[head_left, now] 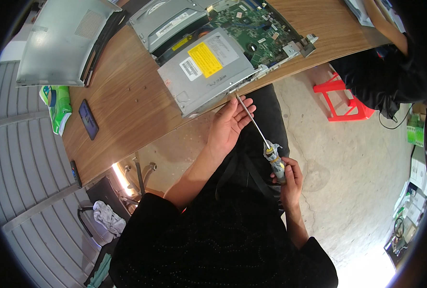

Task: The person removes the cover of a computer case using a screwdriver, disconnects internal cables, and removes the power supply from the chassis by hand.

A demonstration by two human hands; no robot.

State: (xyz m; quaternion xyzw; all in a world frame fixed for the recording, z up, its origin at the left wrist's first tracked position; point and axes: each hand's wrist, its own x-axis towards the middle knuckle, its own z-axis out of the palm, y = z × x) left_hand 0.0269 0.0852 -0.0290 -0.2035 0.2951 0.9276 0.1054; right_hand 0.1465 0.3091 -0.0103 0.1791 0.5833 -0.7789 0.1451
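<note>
The right hand (289, 180) is closed around the pale, yellow-banded handle of a long screwdriver (264, 140), fingers wrapped tight on the grip. The thin metal shaft runs up and to the left from that fist, and its tip meets the near edge of a grey metal power supply box with a yellow label (205, 69), right at the rim of the table.

The left hand (228, 126) is open, palm up, fingers spread and gripping nothing; its fingertips lie along the upper part of the shaft, just below the tip, steadying it from the side.

The power supply box sits inside an opened desktop computer chassis, beside a green circuit board (252, 31) that fills the far part of the case. A grey metal drive unit (163, 21) lies just behind the box. All of this rests on a brown wooden table (127, 101).

Further left on the table lie a grey computer side panel (60, 43), a green plastic packet (60, 108) and a dark phone (88, 119). A red plastic stool (341, 103) stands on the concrete floor to the right, near another person in dark clothing (381, 77).
</note>
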